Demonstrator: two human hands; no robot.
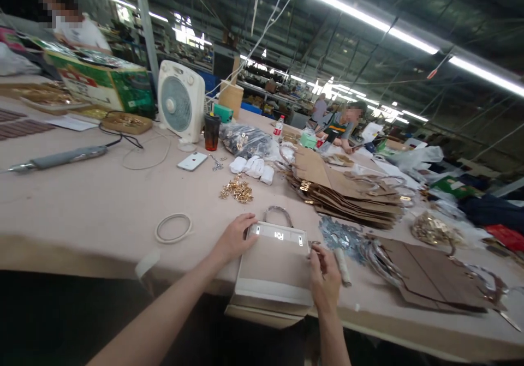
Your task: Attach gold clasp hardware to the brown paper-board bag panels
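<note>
A beige handbag (274,268) with a curved handle (279,210) lies at the table's front edge, its lower end over the edge. Shiny metal fittings (279,235) line its top band. My left hand (236,239) grips the bag's upper left corner, thumb on the front. At the right side, my right hand (326,277) is closed in a pinch beside the bag's edge; a small piece near its fingertips is too small to name. Right of that hand lies a pale roll (343,268), beside a heap of small grey metal pieces (339,235).
A stack of brown bag panels (347,191) and more brown bag pieces (438,273) lie to the right. Gold fittings (237,190), a phone (192,161), a tape ring (173,228), a dark drink cup (212,132), a fan (181,101) and a grey-handled tool (69,157) are farther left.
</note>
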